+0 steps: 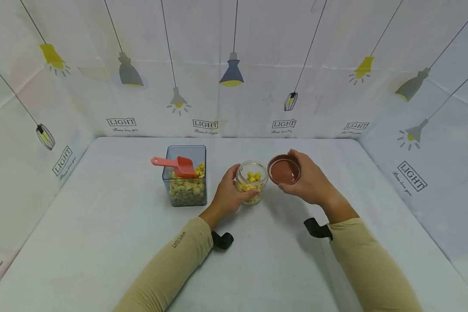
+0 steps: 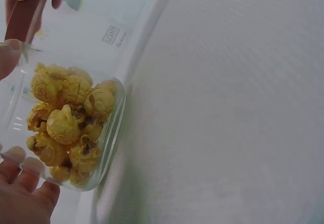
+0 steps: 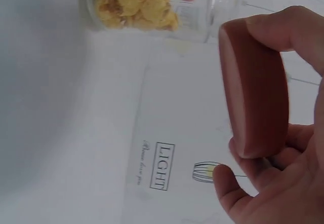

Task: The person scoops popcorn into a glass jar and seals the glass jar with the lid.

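A clear glass jar [image 1: 251, 182] partly filled with yellow popcorn [image 2: 66, 117] stands uncapped on the white table. My left hand [image 1: 229, 193] grips it from the left, thumb across the near side and fingers round the far side. Just right of the jar's mouth, my right hand [image 1: 310, 180] holds a reddish-brown lid [image 1: 284, 170] by its edge, the hollow inside facing the head camera. In the right wrist view the lid [image 3: 253, 89] is side-on, thumb on one edge and fingers on the opposite one, close beside the jar's rim.
Left of the jar stands a bluish clear square container [image 1: 186, 197] with more popcorn. A pink scoop [image 1: 183, 167] lies across it, its handle jutting out over the left rim. Black wrist mounts [image 1: 317, 228] stick out from both sleeves. Printed cloth walls [image 1: 253, 95] enclose the table's back and sides.
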Tool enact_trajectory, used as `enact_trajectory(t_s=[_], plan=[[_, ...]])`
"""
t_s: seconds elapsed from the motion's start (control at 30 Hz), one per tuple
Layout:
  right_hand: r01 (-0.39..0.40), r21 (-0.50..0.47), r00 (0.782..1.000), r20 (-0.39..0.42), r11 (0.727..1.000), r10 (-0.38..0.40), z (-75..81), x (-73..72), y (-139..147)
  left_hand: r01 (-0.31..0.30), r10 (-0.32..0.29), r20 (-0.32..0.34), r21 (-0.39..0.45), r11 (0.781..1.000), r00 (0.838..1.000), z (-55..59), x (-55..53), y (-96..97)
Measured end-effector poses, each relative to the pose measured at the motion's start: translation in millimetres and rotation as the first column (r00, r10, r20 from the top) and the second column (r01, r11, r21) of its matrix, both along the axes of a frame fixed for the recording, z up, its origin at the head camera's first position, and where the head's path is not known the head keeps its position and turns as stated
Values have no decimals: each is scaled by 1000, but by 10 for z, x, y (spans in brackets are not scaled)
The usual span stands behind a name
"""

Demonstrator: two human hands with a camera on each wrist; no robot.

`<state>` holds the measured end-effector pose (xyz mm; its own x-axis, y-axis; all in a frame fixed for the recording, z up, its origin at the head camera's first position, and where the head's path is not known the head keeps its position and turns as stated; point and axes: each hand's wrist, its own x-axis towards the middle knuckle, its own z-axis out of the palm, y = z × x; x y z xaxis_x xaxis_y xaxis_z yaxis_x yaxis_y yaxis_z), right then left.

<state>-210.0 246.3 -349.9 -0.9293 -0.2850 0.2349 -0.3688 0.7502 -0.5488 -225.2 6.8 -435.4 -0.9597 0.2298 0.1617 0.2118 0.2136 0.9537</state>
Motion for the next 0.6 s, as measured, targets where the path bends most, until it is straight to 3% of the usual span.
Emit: enact_trajectory(t_s=[0.27,0.6], plan=[[-11,94,999,53,996,6,112,11,-49,-5,5,10,-15,1000,1000,6,-4,1],[-70,45,997,-18,996,71,203,-6,-145,-6,7,29,-17,1000,1000,21,10,2]])
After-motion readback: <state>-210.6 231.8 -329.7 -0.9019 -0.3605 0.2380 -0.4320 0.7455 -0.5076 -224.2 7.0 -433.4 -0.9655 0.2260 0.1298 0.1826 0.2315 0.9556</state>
